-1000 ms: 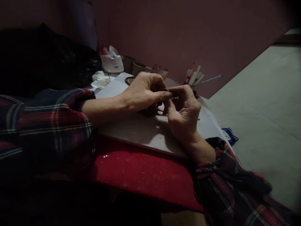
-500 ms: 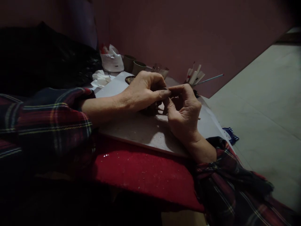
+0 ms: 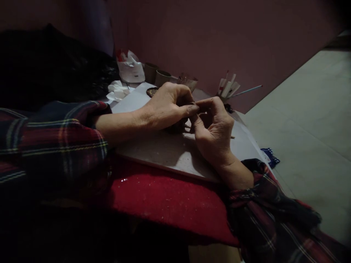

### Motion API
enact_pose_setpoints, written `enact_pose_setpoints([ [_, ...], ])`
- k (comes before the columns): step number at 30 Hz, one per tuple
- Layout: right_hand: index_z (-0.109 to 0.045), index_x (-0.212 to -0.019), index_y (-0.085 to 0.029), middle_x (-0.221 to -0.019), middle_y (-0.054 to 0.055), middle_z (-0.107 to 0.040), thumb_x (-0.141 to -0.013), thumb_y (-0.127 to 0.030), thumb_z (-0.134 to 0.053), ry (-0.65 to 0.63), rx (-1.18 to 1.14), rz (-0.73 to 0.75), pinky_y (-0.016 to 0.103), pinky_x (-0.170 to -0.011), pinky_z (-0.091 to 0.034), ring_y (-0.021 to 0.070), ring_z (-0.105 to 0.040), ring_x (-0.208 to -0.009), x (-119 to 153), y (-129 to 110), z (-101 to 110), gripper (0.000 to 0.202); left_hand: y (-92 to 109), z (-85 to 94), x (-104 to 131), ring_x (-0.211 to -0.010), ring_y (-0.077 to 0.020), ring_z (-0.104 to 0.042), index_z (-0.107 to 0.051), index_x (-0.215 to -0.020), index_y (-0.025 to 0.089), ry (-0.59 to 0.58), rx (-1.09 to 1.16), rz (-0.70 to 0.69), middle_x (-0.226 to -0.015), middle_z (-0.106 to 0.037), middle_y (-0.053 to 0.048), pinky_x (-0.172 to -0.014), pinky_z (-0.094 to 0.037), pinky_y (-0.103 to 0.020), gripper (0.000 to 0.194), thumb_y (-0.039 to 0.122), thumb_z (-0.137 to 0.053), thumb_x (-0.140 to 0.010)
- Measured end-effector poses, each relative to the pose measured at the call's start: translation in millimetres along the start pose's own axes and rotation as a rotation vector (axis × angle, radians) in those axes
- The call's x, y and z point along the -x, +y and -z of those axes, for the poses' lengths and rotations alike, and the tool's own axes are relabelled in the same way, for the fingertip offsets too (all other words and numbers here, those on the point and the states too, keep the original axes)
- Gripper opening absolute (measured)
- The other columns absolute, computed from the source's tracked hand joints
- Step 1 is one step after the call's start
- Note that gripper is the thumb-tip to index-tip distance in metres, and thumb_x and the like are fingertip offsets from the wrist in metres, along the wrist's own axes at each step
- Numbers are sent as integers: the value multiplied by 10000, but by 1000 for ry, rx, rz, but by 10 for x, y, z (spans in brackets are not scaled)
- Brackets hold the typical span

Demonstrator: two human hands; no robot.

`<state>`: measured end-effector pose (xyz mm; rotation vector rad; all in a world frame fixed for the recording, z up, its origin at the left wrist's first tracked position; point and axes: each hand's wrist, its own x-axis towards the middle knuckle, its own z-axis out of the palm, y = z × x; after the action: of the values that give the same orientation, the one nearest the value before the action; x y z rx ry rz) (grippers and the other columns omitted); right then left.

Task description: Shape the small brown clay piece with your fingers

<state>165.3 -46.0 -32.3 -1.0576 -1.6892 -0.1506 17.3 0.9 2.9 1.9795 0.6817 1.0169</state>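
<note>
My left hand (image 3: 171, 106) reaches in from the left, with thumb and fingers closed in a pinch. Opposite it, my right hand (image 3: 214, 128) is pinched too, and the fingertips of both meet over the white board (image 3: 161, 149). Dark brown smears mark the left thumb. Whatever sits between the fingertips is small, dark and mostly covered. Under the hands lies a dark brown lump (image 3: 177, 128), largely hidden by the left hand, its kind unclear. Behind the left hand a small round dark dish (image 3: 151, 91) shows in part.
Two dark cups (image 3: 163, 77) and a white plastic bag (image 3: 131, 69) stand along the wall. A holder with pale sticks (image 3: 229, 87) is beyond the right hand. Crumpled tissue (image 3: 117, 90) lies left of the board. Red cloth (image 3: 170, 197) is in front; a black bag (image 3: 55, 65) fills the left.
Both hands keep the same pinch at nearly the same spot. The view has shifted very slightly.
</note>
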Motion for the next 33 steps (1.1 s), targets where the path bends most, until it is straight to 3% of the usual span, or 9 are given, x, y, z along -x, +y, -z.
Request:
enact_pose_setpoints([
  [19,-520,-872,-249,-786,-15,-599,-834,-120,-571,-27,49,-1,380,-696,-566,158,-594,-704,-7,-8,-2,144,-16,-13,-18,-648,-100,-512,-617,-737,116,29,-60,-39,-594,-563,5,-627,-394,-239,140,195,-691,-825],
  [33,-517,-890,-242,-779,-21,-579,-856,-160,-541,-46,70,-4,376,-712,-558,148,-576,-699,-8,3,-3,92,27,-7,-3,-759,-112,-596,-664,-836,81,14,-170,7,-681,-646,-4,-705,-412,-217,138,218,-645,-837],
])
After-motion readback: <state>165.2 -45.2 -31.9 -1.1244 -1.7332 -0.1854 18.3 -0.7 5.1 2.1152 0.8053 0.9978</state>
